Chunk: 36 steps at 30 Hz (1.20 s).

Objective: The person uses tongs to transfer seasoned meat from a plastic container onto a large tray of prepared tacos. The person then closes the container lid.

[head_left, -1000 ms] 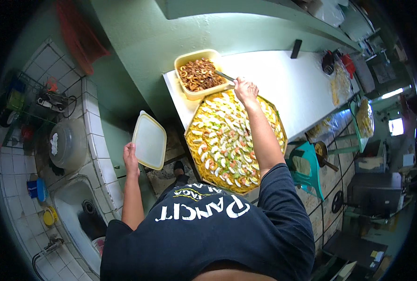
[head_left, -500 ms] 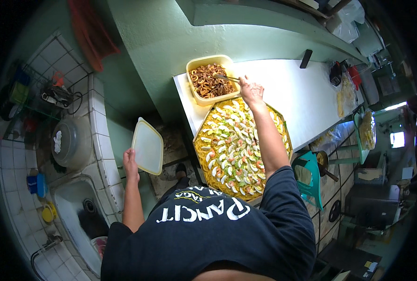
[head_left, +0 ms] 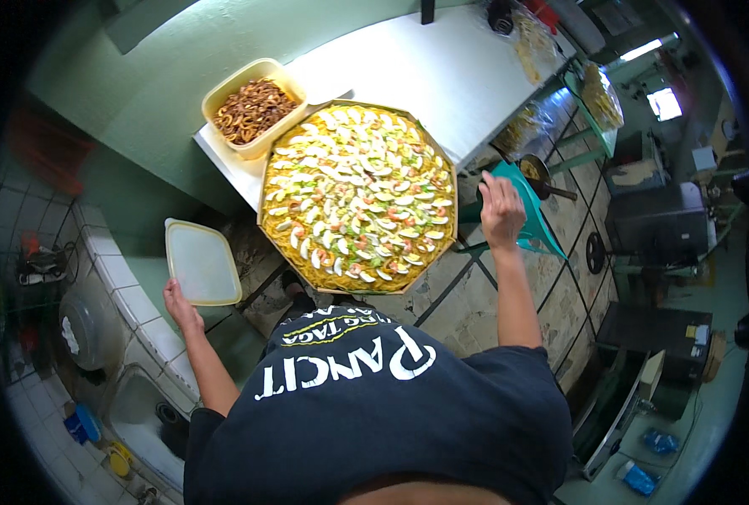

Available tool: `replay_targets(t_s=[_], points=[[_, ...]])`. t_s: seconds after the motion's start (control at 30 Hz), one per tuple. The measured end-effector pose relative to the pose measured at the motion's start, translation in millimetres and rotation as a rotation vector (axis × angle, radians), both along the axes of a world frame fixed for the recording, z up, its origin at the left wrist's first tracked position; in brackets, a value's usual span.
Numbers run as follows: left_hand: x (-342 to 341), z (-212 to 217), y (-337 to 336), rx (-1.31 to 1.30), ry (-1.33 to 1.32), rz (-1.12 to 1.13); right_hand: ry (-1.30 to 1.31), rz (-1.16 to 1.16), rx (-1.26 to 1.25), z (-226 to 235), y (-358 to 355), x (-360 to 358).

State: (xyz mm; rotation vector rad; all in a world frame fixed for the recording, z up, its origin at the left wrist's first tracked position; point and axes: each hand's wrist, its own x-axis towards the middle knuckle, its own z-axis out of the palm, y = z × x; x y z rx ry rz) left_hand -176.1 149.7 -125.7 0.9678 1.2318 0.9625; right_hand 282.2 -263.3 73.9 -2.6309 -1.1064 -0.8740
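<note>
My left hand point(head_left: 182, 305) grips the lower left edge of a pale, translucent rectangular lid with a cream rim point(head_left: 202, 263). Off to the right, beside the green plastic chair point(head_left: 536, 217), my right hand point(head_left: 502, 212) has loosely bent fingers, with nothing visible in them. A large octagonal tray point(head_left: 456, 223) of yellow noodles topped with egg slices, shrimp and greens sits at the table's near end. Behind it on the left is a cream plastic container point(head_left: 266, 71) of brown, ring-shaped pieces. The tongs cannot be made out now.
The white table point(head_left: 374, 63) runs back along the green wall. A tiled counter with a sink point(head_left: 143, 412) is at my left. On the right, a dark pan point(head_left: 543, 181) rests near the chair, with plastic-bagged food point(head_left: 600, 99) beyond. A black appliance point(head_left: 652, 215) stands farther right.
My right hand has moved from the container, where it held tongs, to the right beside the chair. The view has shifted; my left hand still holds the lid.
</note>
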Motion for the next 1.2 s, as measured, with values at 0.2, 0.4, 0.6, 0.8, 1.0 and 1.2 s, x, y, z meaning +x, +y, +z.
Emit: replay_targets(t_s=[0.2,0.4,0.6,0.8,1.0,1.2], points=[[-1.5,9.0,-4.7,0.041,0.063,-0.022,0.193,-0.13,-0.135,-47.0,-96.7,-49.8],[11.9,14.8,-11.5,0.071,0.044,-0.063,0.285,-0.117,-0.121,-58.5,-109.8,-58.7],[15.5,12.1,-17.1,0.087,-0.012,-0.063,0.343,-0.074,0.054,-30.6,-95.6,-48.5],[12.1,0.5,-20.3,0.086,0.006,-0.007,0.481,0.219,0.329,-19.5,31.6,-24.9],[29.6,4.0,-22.8,0.072,-0.053,-0.066,0.453,0.246,0.065,-42.7,221.5,8.8],[22.9,12.4,-16.0,0.024,-0.057,-0.031,0.601,0.074,-0.231,-53.9,341.0,39.8]])
